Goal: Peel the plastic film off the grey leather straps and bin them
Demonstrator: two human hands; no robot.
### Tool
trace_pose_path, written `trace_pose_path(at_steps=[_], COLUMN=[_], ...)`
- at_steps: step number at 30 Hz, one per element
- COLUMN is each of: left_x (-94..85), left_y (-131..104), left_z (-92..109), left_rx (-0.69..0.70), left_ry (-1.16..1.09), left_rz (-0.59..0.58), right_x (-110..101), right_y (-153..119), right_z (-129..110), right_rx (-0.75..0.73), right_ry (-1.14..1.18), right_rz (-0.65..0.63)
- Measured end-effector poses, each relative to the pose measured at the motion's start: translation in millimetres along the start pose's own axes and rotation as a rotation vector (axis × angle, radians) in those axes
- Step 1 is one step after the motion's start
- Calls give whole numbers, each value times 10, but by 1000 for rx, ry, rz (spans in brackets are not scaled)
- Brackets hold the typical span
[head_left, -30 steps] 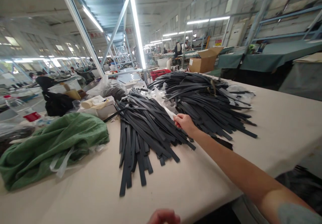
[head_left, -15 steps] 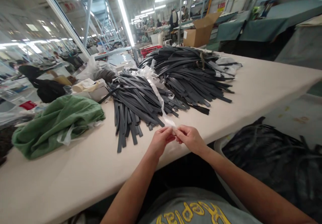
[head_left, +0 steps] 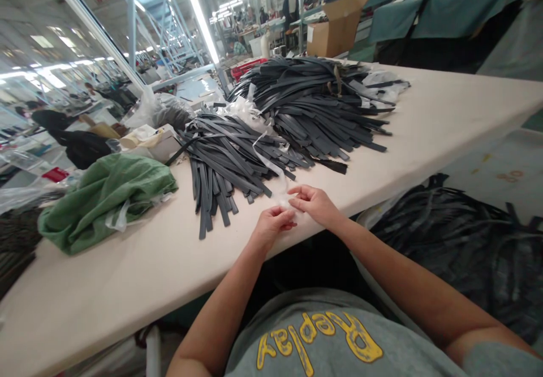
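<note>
A thin white plastic strip [head_left: 275, 168] runs from the dark pile down to my hands at the table's near side. My left hand [head_left: 275, 225] is closed, thumb and forefinger pinched on the strip's near end. My right hand [head_left: 314, 204] is just above and to the right, its bent fingertips at the strip; their exact grip is blurred. Beyond them a bundle of dark grey flat straps [head_left: 224, 159] fans out over the pale table [head_left: 382, 182]. A larger heap of the same straps [head_left: 314, 105] lies behind it, with crumpled white plastic [head_left: 248, 111] between.
Green cloth [head_left: 108, 199] lies on the table at left, near a small white box [head_left: 159, 145]. An open cardboard box [head_left: 335, 29] stands beyond the far edge. At lower right, a pale bin [head_left: 500, 165] holds dark strips. Several people are in the background.
My hands have moved slightly apart, the right one upward and the left one staying lower. The white strip now looks narrower and has shifted on the straps. The camera view has tilted down a little.
</note>
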State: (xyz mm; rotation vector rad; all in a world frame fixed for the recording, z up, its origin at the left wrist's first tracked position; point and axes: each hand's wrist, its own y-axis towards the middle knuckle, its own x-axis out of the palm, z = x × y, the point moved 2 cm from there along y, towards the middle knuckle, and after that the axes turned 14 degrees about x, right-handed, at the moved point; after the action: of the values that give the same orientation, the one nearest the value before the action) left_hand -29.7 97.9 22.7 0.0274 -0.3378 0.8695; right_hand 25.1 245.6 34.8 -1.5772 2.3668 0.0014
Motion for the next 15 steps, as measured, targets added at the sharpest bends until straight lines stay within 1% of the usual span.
trace_pose_path(at_steps=[2,4,6,8,10,12,13,15], left_x=[-18,-45,-106,-238,-471,-807,-1005,-1423], left_y=[-9,-26,-51,-74,-89,-108,-135,-260], left_z=[16,46,95,173,314,574,765,1265], left_rx=[-21,-44,-60,-66,-69,-44,-9,123], left_ry=[-23,-76,-138,-206,-277,-330,-344,-356], left_rz=[-12,-18,-10,22,95,222,305,498], right_x=[-12,-87,-256,-528,-871,-1206,-1344,-1526], right_y=[35,100,209,354,510,656,719,811], right_z=[8,19,26,20,2,-25,-42,-87], right_rx=[-8,-9,-10,-18,-22,-1,11,8], right_ry=[-19,-55,-110,-177,-267,-491,-630,-841], right_rz=[17,61,145,272,427,577,629,685])
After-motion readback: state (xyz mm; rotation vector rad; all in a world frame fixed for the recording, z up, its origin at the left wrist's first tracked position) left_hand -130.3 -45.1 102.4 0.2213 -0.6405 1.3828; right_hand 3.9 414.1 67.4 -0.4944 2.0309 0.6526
